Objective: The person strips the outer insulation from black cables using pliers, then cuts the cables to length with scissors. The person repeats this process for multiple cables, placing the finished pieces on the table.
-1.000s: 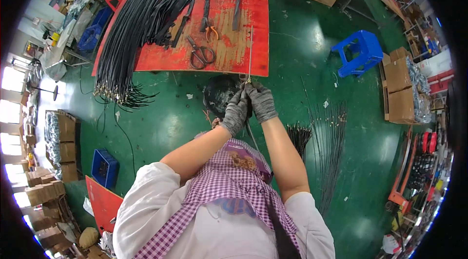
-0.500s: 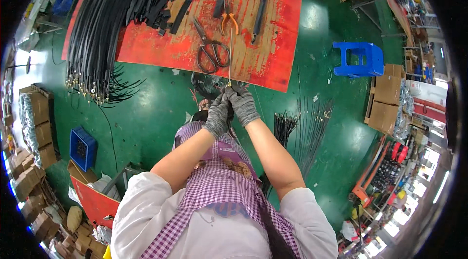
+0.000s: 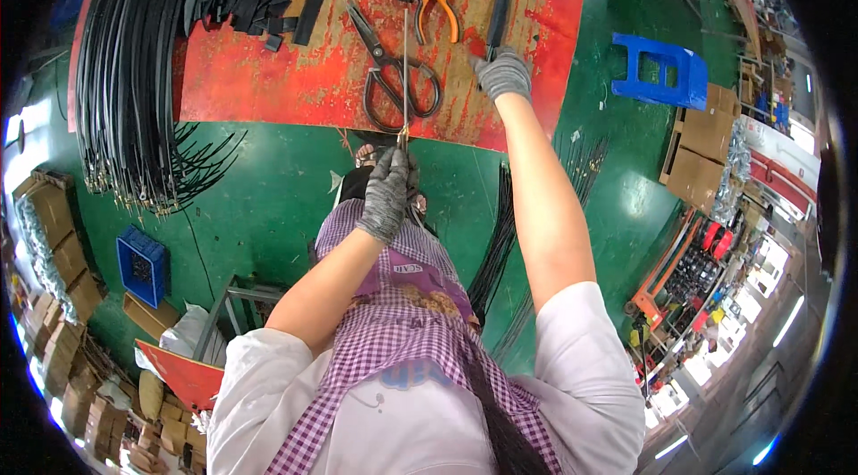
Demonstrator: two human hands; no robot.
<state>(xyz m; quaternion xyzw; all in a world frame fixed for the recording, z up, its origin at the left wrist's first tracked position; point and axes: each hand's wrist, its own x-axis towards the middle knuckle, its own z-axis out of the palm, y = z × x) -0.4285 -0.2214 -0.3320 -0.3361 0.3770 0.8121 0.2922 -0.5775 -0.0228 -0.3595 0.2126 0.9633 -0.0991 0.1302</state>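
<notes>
I'm keeping my left hand (image 3: 386, 195) around the thin rod (image 3: 406, 64); my right hand (image 3: 504, 75) is now reaching the desk's (image 3: 268, 82) right-side black strip (image 3: 506, 1), grip unclear.

Downward head-worn fisheye view, rim seemingly blurred

It was a workshop: a scarred red table (image 3: 268, 82) bore scissors (image 3: 380, 55) and pliers (image 3: 449, 17) at twelve o'clock, and cardboard boxes (image 3: 697, 173) stood at three and nine o'clock.
</notes>
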